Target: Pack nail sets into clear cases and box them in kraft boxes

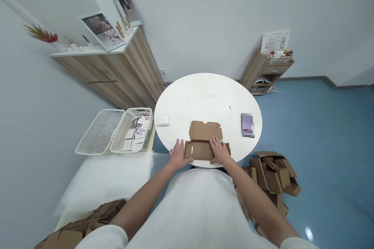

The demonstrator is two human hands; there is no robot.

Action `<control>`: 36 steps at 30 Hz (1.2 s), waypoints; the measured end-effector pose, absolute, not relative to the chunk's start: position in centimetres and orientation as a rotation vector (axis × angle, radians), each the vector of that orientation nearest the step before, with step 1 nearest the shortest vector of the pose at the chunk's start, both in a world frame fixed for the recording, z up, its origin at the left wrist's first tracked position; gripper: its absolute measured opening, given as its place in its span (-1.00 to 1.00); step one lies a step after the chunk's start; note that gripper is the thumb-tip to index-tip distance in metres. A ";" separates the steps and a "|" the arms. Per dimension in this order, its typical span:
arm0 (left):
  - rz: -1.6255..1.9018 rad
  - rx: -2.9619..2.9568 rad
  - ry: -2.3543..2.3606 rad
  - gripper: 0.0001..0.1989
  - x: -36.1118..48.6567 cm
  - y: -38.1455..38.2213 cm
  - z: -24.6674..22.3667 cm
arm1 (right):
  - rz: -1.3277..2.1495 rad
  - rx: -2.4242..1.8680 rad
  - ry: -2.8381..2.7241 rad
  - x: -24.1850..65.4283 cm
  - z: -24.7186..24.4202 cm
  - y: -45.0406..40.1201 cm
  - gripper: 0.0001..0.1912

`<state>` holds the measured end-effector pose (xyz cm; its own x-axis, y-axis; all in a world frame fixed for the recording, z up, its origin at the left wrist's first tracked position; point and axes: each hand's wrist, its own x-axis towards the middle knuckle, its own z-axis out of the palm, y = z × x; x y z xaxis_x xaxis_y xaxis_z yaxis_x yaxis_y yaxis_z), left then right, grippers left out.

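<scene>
A brown cardboard box (pixel 201 149), partly folded with its lid flap spread toward the far side, lies near the front edge of the round white table (pixel 204 93). At its left end is my left hand (pixel 177 156), fingers spread, the thumb along the box's near edge. My right hand (pixel 218 151) rests with its fingers apart on the right part of the box and covers some of it. A small white strip shows on the box's left part. To the left lies a white packet (pixel 163 120); a purple item (pixel 247 125), pixelated, is on the right.
Two white baskets (pixel 113 148) stand left of the table, the nearer one holding printed packets. Cardboard boxes (pixel 276 175) are piled on the floor at right. A wooden cabinet (pixel 117 74) and a small shelf (pixel 254 72) stand by the wall.
</scene>
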<state>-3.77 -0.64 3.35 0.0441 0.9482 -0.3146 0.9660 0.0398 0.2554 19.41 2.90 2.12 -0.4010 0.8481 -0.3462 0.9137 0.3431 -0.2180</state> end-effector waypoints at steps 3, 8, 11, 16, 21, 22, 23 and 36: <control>0.087 1.812 1.919 -0.15 -5.3 -1.4 2.6 | -0.569 1.613 2.415 19.1 2.1 2.9 0.25; 0.367 1.770 1.775 -0.46 -5.1 -1.1 2.2 | -0.551 1.621 2.397 18.6 2.0 2.6 0.22; 0.439 1.797 1.805 -0.51 -5.6 -0.9 2.1 | -0.558 1.630 2.411 18.7 1.9 2.5 0.22; 0.332 2.038 1.758 -0.47 -7.0 -1.6 2.3 | -0.577 1.629 2.394 18.8 1.8 2.7 0.22; 0.144 2.148 1.741 -0.40 -6.1 -1.5 3.3 | -0.567 1.614 2.360 18.6 2.1 2.8 0.20; 0.120 2.142 1.752 -0.34 -5.8 -1.3 3.5 | -0.565 1.613 2.356 18.6 2.2 2.8 0.21; 0.098 2.137 1.752 -0.26 -5.5 -1.1 3.8 | -0.561 1.613 2.353 18.5 2.2 2.8 0.22; 0.161 1.788 1.817 -0.42 -4.3 0.7 2.1 | -0.531 1.594 2.357 18.4 2.5 2.5 0.22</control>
<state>-4.28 0.68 2.12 0.0656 0.9472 -0.3139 0.8774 0.0950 0.4702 18.36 2.48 2.52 -0.3721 0.8384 -0.3983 0.9282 0.3362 -0.1594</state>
